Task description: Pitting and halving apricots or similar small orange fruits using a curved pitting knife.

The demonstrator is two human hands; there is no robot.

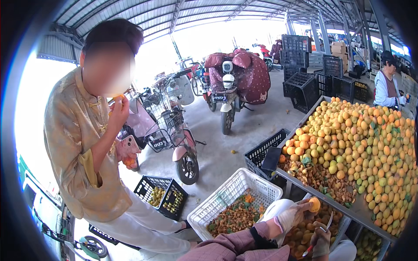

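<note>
My left hand (292,214), in a pale work glove with bare fingertips, grips an orange apricot (314,205) near the table's metal edge. Just below it, my gloved right hand (321,240) is closed around a small curved knife (330,221) with a red handle end. The blade points up, apart from the apricot. Under both hands is a container of orange apricots (298,233), partly hidden by my arms. A large heap of yellow and orange apricots (365,146) covers the table in front, with brown pits (321,181) and leaves at its near corner.
A white plastic crate (241,177) holds pits and leaves; a black crate (178,199) holds greenish fruit. A phone (271,159) lies at the table corner. One person (88,130) stands eating fruit, another (387,84) works opposite. Electric scooters (228,88) and stacked crates (295,55) stand behind.
</note>
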